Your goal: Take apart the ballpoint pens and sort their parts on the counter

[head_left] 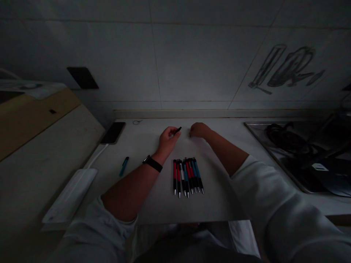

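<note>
My left hand (168, 139) is closed around a small dark pen part (178, 130) that sticks out from its fingertips, above the white table (153, 204). A black watch sits on that wrist. My right hand (199, 130) is curled just to the right of it, knuckles up; what its fingers hold, if anything, is hidden. Below both hands lies a tight row of several pens (188, 176) in red, blue, black and white, tips toward me.
A single blue pen (124, 166) lies alone at the left. A dark phone (113, 132) with a white cable lies at the table's back left. A white box (70, 196) sits at the left edge. A tray of dark cables (296, 146) stands to the right.
</note>
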`<state>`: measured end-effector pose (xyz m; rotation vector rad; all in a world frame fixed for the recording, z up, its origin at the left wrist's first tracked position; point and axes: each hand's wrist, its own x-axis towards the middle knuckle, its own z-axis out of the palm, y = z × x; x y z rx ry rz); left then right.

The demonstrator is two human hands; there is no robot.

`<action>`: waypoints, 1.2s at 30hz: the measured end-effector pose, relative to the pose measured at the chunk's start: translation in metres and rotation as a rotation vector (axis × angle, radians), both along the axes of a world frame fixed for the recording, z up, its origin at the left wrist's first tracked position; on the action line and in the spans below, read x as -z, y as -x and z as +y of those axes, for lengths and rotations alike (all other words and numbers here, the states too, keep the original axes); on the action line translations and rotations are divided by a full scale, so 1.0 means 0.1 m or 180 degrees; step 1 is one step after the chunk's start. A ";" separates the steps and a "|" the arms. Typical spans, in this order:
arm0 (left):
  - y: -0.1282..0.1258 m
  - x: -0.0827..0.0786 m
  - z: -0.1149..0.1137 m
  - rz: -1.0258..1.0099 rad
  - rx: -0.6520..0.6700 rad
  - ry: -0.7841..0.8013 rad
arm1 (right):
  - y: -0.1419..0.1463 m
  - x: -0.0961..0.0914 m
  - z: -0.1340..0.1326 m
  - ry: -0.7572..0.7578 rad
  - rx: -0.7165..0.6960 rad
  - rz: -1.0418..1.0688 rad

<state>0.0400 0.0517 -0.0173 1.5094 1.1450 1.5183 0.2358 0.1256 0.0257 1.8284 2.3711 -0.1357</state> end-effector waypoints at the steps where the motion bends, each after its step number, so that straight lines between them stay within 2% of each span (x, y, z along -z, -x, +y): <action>1: 0.00 0.00 0.00 0.0013 0.0006 -0.0001 | 0.01 0.00 0.00 -0.0012 0.0011 0.0005; 7: 0.00 -0.02 -0.02 0.0023 -0.0002 0.0026 | 0.02 -0.06 -0.10 -0.0183 0.0031 0.0131; 9: 0.00 -0.02 -0.02 0.0008 -0.0033 0.0047 | 0.02 -0.10 -0.18 -0.0308 -0.0108 0.0270; 14: 0.01 0.01 0.03 -0.0031 -0.0121 0.0002 | 0.07 -0.09 -0.47 -0.0269 -0.1401 0.0991; 16: 0.01 0.02 0.04 -0.0034 -0.0132 -0.0010 | 0.12 -0.03 -0.58 -0.0192 -0.1633 0.1050; 20: 0.02 0.02 0.03 0.0012 -0.0163 -0.0020 | 0.20 0.08 -0.75 -0.0227 -0.1602 0.0994; 23: 0.04 0.02 0.03 0.0012 -0.0161 -0.0023 | 0.17 0.09 -0.78 -0.0341 -0.1607 0.1217; 26: 0.05 0.03 0.04 0.0001 -0.0177 0.0021 | -0.02 0.05 -0.70 -0.0562 -0.1465 0.1685; 28: 0.06 0.04 0.04 0.0016 -0.0172 0.0054 | -0.23 0.00 -0.60 -0.0769 -0.1179 0.1939; 31: 0.06 0.04 0.03 0.0069 -0.0136 0.0077 | -0.59 -0.05 -0.41 -0.1133 -0.0483 0.2006; 36: 0.06 0.03 -0.01 0.0067 -0.0078 0.0115 | -1.05 -0.01 -0.21 -0.1149 0.0489 0.1869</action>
